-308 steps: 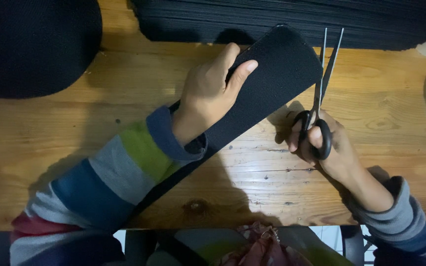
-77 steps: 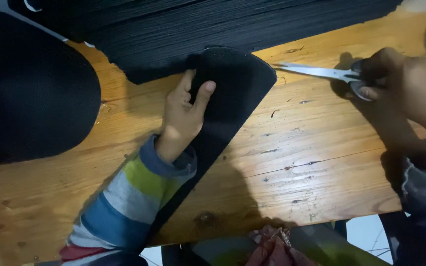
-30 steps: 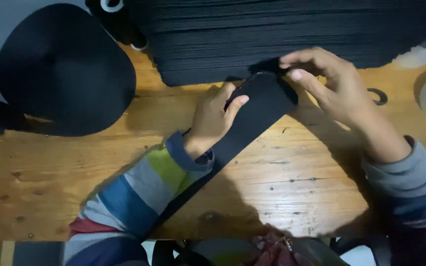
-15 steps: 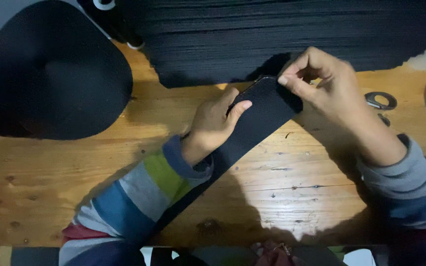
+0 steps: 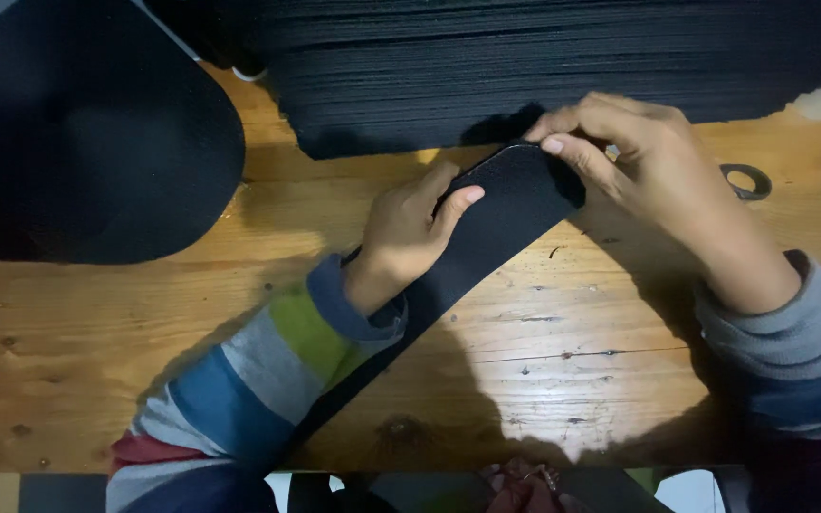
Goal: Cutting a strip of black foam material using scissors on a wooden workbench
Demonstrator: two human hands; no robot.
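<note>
Wooden planks form the table (image 5: 544,361), knotted and scratched, lit brightly near its front edge. Across it lies a black strip (image 5: 486,233) with a textured face. Its long axis runs on a diagonal, from the lower left, where it passes under the striped sleeve (image 5: 249,380), up to a rounded end at the upper right, pointing toward the stack (image 5: 544,57) of black sheets along the far edge.

The left hand (image 5: 406,237) rests on the strip's left side, fingers curled over its edge and the thumb pressed flat on top. The right hand (image 5: 634,161) pinches the rounded end between thumb and fingertips, closed on it.

A large black round piece (image 5: 87,142) lies at the far left. Just right of the right hand a dark scissor loop (image 5: 748,180) shows on the wood.
</note>
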